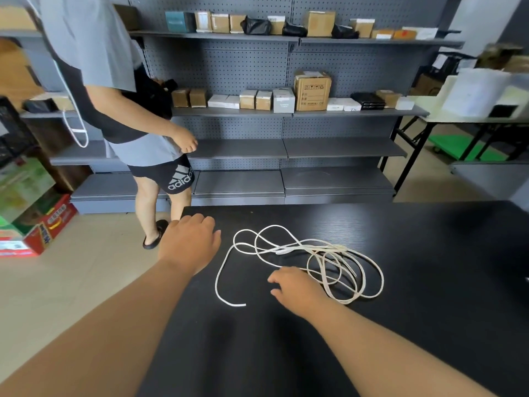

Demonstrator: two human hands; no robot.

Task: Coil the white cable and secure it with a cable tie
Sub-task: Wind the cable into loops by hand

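Note:
A white cable (312, 253) lies in a loose tangle of loops on the black table (429, 267), with one free end curving toward the front left. My left hand (190, 242) hovers over the table's far left corner, fingers relaxed, apart from the cable. My right hand (294, 287) is just in front of the tangle, fingers loosely bent, holding nothing that I can see; whether it touches the cable is unclear. No cable tie is visible.
Another person (114, 110) stands just beyond the table's left corner, holding a white cord. Grey pegboard shelving (286, 113) with boxes runs behind the table. Cartons (34, 219) sit on the floor at left, and a folding table (472, 116) stands at right.

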